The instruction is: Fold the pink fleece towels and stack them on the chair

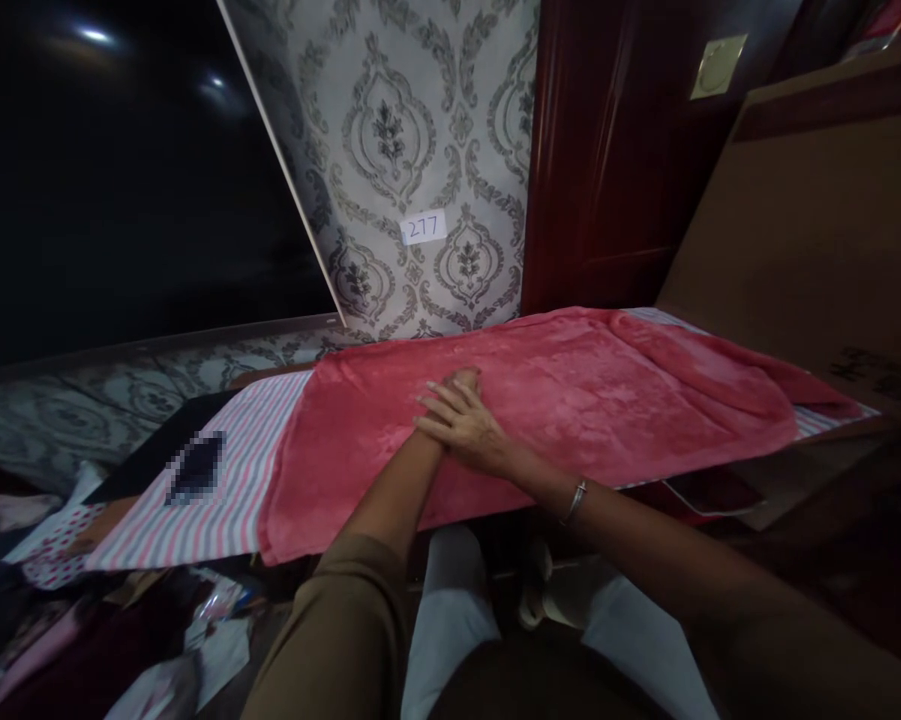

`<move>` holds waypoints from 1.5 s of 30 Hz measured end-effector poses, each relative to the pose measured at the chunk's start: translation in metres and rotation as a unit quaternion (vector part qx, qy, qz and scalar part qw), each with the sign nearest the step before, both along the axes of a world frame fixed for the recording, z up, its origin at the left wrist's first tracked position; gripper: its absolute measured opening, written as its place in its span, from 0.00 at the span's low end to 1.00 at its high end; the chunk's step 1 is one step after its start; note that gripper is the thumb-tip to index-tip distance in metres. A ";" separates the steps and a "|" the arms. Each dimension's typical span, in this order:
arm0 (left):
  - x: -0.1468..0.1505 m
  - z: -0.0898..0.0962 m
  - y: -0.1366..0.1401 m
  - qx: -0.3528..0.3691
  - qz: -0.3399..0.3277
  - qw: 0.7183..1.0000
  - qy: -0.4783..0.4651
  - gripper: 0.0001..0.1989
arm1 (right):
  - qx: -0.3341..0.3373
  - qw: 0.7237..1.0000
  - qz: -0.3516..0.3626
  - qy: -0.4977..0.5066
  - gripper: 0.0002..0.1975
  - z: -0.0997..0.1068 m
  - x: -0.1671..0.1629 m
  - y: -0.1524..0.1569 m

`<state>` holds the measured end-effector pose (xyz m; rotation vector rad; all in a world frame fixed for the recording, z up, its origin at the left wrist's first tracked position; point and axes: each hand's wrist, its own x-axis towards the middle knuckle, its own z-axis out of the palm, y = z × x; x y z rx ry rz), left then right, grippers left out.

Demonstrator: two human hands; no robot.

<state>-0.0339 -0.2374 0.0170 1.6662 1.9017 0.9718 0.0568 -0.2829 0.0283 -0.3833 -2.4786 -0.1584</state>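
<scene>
Plush cloth (570, 390): pinkish red, lying under and all around the fingers, mostly flat to their left, with long folds well to their right.
Left hand (466, 378): appears to rest on the cloth, largely covered, so I cannot tell whether its fingers are spread or curled.
Right hand (474, 432): laid across the left, its fingers slightly parted and straight, gripping no cloth that shows.
Handling: probably soft, limp and fairly light for its spread, a little slippery in its nap, not fragile; likely to ruck up if pushed from one spot.
Best hold: I would judge the left edge, left of the fingers, or the near hem, on the person's side of them, pinched at two corners so it hangs evenly.
Striped cloth (232, 535): pink, grey and white, left of the fingers and partly under the plush; a dark, pixelated patch on it cannot be made out.
Paper card (424, 227): on the patterned wallpaper (390, 150) beyond the fingertips, reading "277".
Cardboard box (817, 220): far right of the fingers, its dark markings too dim to read.
Brands: none legible.
</scene>
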 end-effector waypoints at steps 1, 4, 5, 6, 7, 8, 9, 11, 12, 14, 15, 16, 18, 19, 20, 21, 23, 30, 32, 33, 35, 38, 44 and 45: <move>-0.002 -0.002 -0.004 -0.004 -0.002 1.000 0.014 0.27 | -0.017 1.000 -0.022 -0.002 0.24 0.000 0.000 0.006; -0.012 -0.001 -0.011 -0.021 -0.018 0.999 0.023 0.31 | -0.045 0.998 -0.024 -0.021 0.34 -0.003 0.003 0.018; -0.016 0.002 -0.012 -0.031 -0.028 0.999 0.028 0.31 | -0.048 0.999 -0.011 -0.022 0.38 -0.005 0.004 0.021; -0.022 0.005 -0.012 -0.040 -0.038 0.998 0.032 0.30 | -0.051 0.999 -0.002 -0.014 0.40 -0.008 0.006 0.022; -0.028 0.009 -0.012 -0.049 -0.046 0.997 0.034 0.28 | -0.059 0.998 -0.004 0.005 0.42 -0.013 0.008 0.024; -0.035 0.014 -0.012 -0.055 -0.052 0.997 0.034 0.25 | -0.070 0.997 -0.017 0.031 0.43 -0.018 0.010 0.026; -0.043 0.017 -0.013 -0.057 -0.053 0.996 0.031 0.22 | -0.085 0.994 -0.035 0.059 0.42 -0.024 0.014 0.029; -0.060 0.023 -0.018 -0.051 -0.043 0.998 0.014 0.16 | -0.114 0.986 -0.072 0.093 0.37 -0.039 0.027 0.037; -0.068 0.024 -0.022 -0.046 -0.036 0.998 0.002 0.13 | -0.128 0.983 -0.091 0.097 0.33 -0.046 0.035 0.042; -0.084 0.027 -0.031 -0.032 -0.014 0.999 -0.034 0.09 | -0.152 0.975 -0.130 0.091 0.26 -0.062 0.055 0.052; -0.091 0.028 -0.036 -0.024 -0.001 0.998 -0.057 0.07 | -0.163 0.972 -0.147 0.086 0.23 -0.069 0.064 0.056; -0.097 0.029 -0.040 -0.016 0.009 0.996 -0.083 0.07 | -0.171 0.969 -0.159 0.082 0.20 -0.077 0.073 0.060; -0.107 0.033 -0.046 0.001 0.023 0.989 -0.148 0.10 | -0.187 0.963 -0.173 0.085 0.18 -0.091 0.087 0.066; -0.111 0.036 -0.048 0.009 0.026 0.983 -0.182 0.13 | -0.195 0.961 -0.176 0.090 0.18 -0.098 0.091 0.068; -0.114 0.039 -0.050 0.018 0.026 0.977 -0.212 0.15 | -0.202 0.958 -0.179 0.096 0.17 -0.104 0.094 0.070; -0.116 0.044 -0.051 0.028 0.024 0.968 -0.249 0.17 | -0.209 0.955 -0.182 0.102 0.17 -0.110 0.095 0.070; -0.121 0.052 -0.053 0.047 0.016 0.928 -0.368 0.17 | -0.214 0.953 -0.184 0.113 0.16 -0.121 0.095 0.071; -0.130 0.061 -0.057 0.144 0.000 0.889 -0.435 0.20 | -0.196 0.952 -0.181 0.147 0.16 -0.138 0.095 0.068; -0.132 0.054 -0.060 0.136 0.013 0.969 -0.206 0.22 | -0.199 0.951 -0.178 0.154 0.16 -0.139 0.095 0.068; -0.133 0.049 -0.063 0.119 0.025 0.988 -0.093 0.21 | -0.200 0.951 -0.176 0.157 0.16 -0.140 0.095 0.068; -0.140 0.039 -0.073 0.080 0.047 0.994 0.050 0.18 | -0.200 0.951 -0.172 0.162 0.16 -0.140 0.094 0.068; -0.160 0.023 -0.101 0.043 0.090 0.989 0.106 0.21 | -0.199 0.951 -0.175 0.162 0.16 -0.140 0.093 0.068; -0.214 -0.018 -0.165 -0.115 0.193 0.911 0.347 0.30 | -0.202 0.949 -0.182 0.160 0.17 -0.138 0.092 0.065; -0.221 -0.025 -0.172 -0.146 0.202 0.896 0.367 0.30 | -0.203 0.948 -0.183 0.162 0.17 -0.138 0.092 0.064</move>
